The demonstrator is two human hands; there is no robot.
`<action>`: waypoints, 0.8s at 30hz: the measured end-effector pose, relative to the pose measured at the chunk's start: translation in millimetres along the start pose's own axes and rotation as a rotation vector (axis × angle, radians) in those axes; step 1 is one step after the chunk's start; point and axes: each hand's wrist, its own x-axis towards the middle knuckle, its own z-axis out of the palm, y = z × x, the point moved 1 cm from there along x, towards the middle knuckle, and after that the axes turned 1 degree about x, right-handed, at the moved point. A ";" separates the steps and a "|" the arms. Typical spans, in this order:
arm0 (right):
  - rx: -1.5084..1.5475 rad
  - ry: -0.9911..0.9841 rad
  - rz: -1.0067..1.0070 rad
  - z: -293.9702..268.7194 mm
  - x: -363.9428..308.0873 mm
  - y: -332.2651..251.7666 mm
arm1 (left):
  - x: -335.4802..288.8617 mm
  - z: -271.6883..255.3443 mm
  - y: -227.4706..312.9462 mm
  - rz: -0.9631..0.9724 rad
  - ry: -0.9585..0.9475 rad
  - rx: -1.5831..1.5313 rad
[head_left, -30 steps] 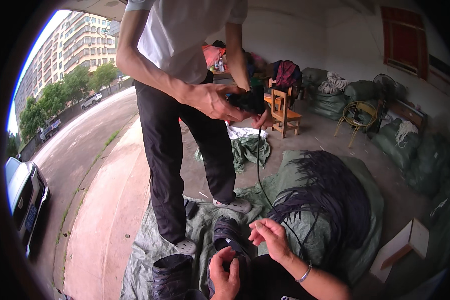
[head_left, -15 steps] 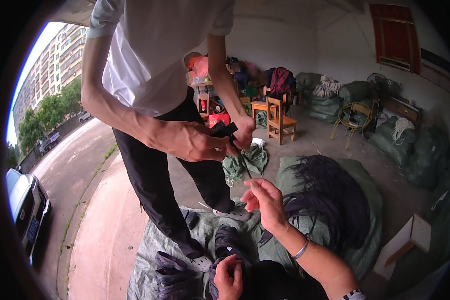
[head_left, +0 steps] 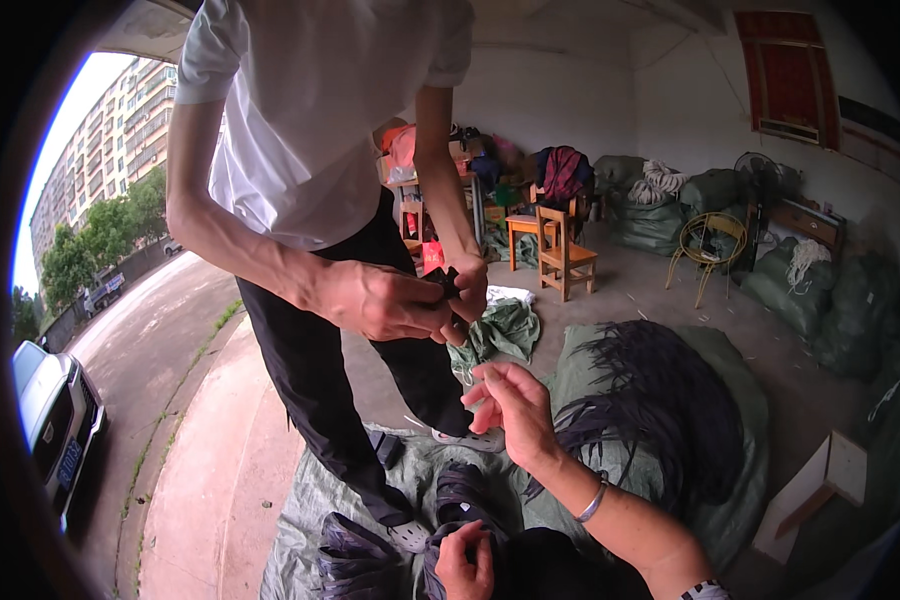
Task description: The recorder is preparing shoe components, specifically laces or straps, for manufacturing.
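Raised in the middle foreground, my right hand (head_left: 515, 415) has loosely bent fingers and its thumb apart, with nothing visible in it. Low at the front, my left hand (head_left: 465, 565) is curled beside a bundle of dark strips (head_left: 457, 495); whatever its fingers close on is hidden. Facing me stands a co-worker in a white shirt and black trousers. Both the co-worker's hands (head_left: 395, 300) pinch a small black item (head_left: 442, 281), just above and left of my right fingertips, apart from them. Another dark bundle (head_left: 355, 560) lies to the left of my left hand.
A heap of long dark strips (head_left: 670, 400) lies on green sheeting (head_left: 300, 520) to the right. Behind are a wooden chair (head_left: 565, 255), a yellow round chair (head_left: 710, 245) and stuffed green sacks (head_left: 860, 310). A pale wooden stool (head_left: 810, 490) stands right; a car (head_left: 60, 425) is outside left.
My right hand has shifted slightly left and down. The co-worker's hands have dropped a little with the black item, and a thin dark strip below them no longer shows.
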 end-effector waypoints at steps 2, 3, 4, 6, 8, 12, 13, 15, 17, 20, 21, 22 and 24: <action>-0.004 0.002 -0.005 1.1 3.0 -1.7 | -0.5 -0.5 0.4 -0.009 -0.014 0.005; -0.008 0.004 -0.010 1.3 4.0 -2.1 | -0.7 -0.7 0.8 -0.018 -0.028 0.011; -0.012 0.003 -0.013 2.9 4.0 -4.0 | -0.6 -1.2 1.8 -0.016 -0.027 0.006; -0.022 0.007 -0.019 6.1 3.2 -7.8 | -0.5 -2.1 4.2 -0.009 -0.029 0.007; -0.024 0.009 -0.012 6.6 4.1 -7.8 | 2.2 -1.7 8.4 0.000 -0.028 0.007; -0.018 0.006 -0.043 6.9 5.7 -4.5 | 3.2 -1.4 11.1 -0.017 -0.027 -0.017; -0.017 0.004 -0.042 6.7 6.6 -3.6 | 3.2 -1.5 11.1 -0.018 -0.026 -0.015; -0.027 0.004 -0.057 5.5 8.5 -3.2 | 2.6 -1.8 10.9 -0.035 -0.004 -0.035; -0.020 0.012 -0.062 5.6 10.2 -4.5 | 0.4 -2.3 7.4 -0.009 -0.007 -0.006; -0.038 -0.002 -0.054 8.4 10.3 -5.4 | -2.2 -1.7 2.6 0.006 -0.017 0.013; -0.037 -0.004 -0.057 11.4 9.3 -5.2 | -2.4 -1.4 2.0 -0.004 -0.024 0.003; -0.036 -0.005 -0.059 14.1 8.0 -5.4 | -2.4 -1.5 2.5 -0.004 -0.025 0.003; -0.035 -0.021 -0.048 18.3 3.2 -8.7 | -2.1 -1.3 3.9 -0.016 -0.026 -0.006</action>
